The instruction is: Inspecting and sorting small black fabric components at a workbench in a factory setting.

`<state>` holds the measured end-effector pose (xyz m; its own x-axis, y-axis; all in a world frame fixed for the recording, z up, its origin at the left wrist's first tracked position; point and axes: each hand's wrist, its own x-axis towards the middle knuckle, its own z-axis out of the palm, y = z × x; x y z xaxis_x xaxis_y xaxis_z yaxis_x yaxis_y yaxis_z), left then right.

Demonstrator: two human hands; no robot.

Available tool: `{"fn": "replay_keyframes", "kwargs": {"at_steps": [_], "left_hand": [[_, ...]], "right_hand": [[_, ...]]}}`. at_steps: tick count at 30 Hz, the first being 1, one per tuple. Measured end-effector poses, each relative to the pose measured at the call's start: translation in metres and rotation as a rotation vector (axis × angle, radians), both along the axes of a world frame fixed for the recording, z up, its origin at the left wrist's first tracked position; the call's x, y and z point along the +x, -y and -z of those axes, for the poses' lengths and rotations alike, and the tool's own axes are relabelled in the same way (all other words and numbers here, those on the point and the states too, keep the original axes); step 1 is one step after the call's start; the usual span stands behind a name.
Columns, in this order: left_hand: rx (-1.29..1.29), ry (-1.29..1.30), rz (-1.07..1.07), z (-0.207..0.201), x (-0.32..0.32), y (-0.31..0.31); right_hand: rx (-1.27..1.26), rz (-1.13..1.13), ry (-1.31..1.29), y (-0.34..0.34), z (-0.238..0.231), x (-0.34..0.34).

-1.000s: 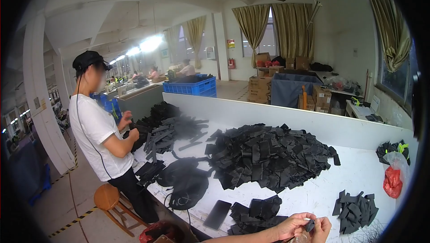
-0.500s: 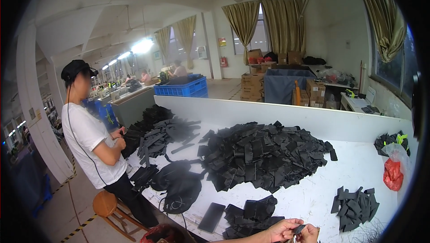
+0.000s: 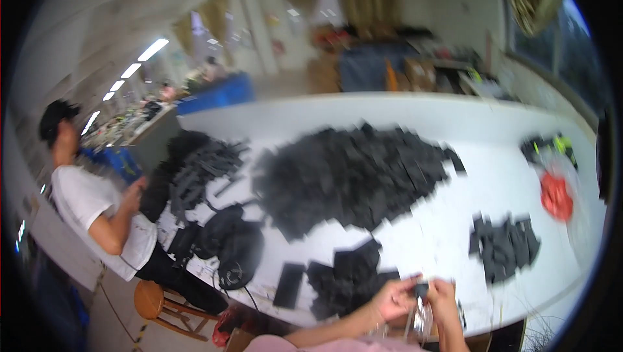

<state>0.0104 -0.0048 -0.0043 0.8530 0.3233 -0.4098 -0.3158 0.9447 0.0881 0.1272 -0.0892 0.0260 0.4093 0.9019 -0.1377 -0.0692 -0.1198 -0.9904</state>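
Note:
At the near edge of the white table [image 3: 422, 235], my left hand [image 3: 389, 301] and my right hand [image 3: 444, 300] meet. Both sets of fingers pinch a small black piece [image 3: 422, 290] that looks like fabric. Something shiny [image 3: 420, 321] shows just below it, too blurred to name. Left of my hands lies a small heap of flat black pieces [image 3: 341, 280], and beside that a dark flat rectangle like a phone [image 3: 289, 285]. A much larger pile of black pieces [image 3: 363, 177] covers the table's middle. To my right is a smaller black heap [image 3: 505, 248].
A co-worker in a white shirt [image 3: 97, 212] stands at the left end near a wooden stool [image 3: 149, 300]. Black strips [image 3: 201, 177] and a black bag-like item [image 3: 237, 242] lie there. A low white partition [image 3: 389, 112] bounds the far side; a red bag [image 3: 557, 196] lies right.
The view has tilted downward and shifted right, so the scene sits higher and further left, with blur. More of my forearms shows. My hands still pinch the small black piece.

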Motion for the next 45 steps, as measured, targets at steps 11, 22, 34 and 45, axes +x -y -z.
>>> {"fn": "replay_keyframes", "kwargs": {"at_steps": [11, 22, 34, 45], "left_hand": [[1.542, -0.467, -0.246, -0.006, -0.006, 0.007], [1.182, -0.135, -0.454, -0.02, -0.01, 0.025], [1.633, -0.291, 0.121, -0.028, 0.012, 0.012], [1.707, -0.244, -0.195, -0.03, 0.004, 0.018]], "right_hand": [[-0.063, -0.07, -0.2, 0.004, 0.034, 0.008], [0.258, -0.167, 1.269, 0.017, -0.014, 0.012], [0.319, -0.188, 0.776, 0.02, 0.06, 0.014], [0.091, -0.28, 0.782, 0.017, 0.028, 0.014]]}}
